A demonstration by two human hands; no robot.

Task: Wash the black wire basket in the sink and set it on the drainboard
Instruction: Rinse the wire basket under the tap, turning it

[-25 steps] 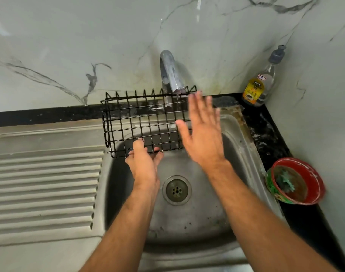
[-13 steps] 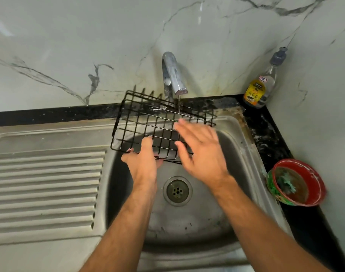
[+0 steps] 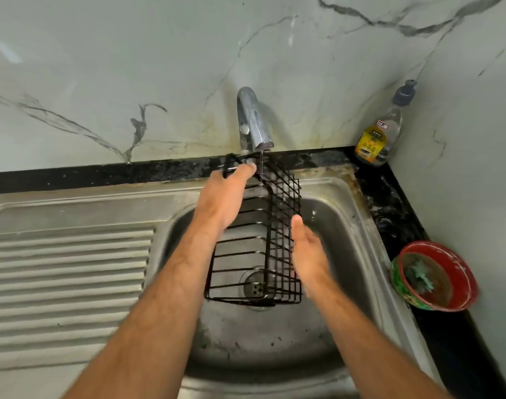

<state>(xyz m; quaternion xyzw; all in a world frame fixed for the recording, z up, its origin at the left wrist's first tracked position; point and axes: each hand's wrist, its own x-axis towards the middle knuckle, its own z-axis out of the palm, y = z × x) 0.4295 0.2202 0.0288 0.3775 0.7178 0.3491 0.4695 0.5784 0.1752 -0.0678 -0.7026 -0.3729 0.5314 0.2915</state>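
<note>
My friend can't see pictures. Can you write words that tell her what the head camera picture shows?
A person's left hand holds a black wire basket by its far end, over a steel sink and under a thin trickle from the tap. The right hand, open, rests against the basket's side. A ribbed drainboard lies to the left; a bottle and red bowl stand to the right.

a black stone counter (image 3: 390, 203) carries a steel sink (image 3: 358, 243) with a ribbed drainboard (image 3: 67, 272). on its right side stand a clear bottle (image 3: 381, 136) and a red bowl (image 3: 436, 275).
</note>
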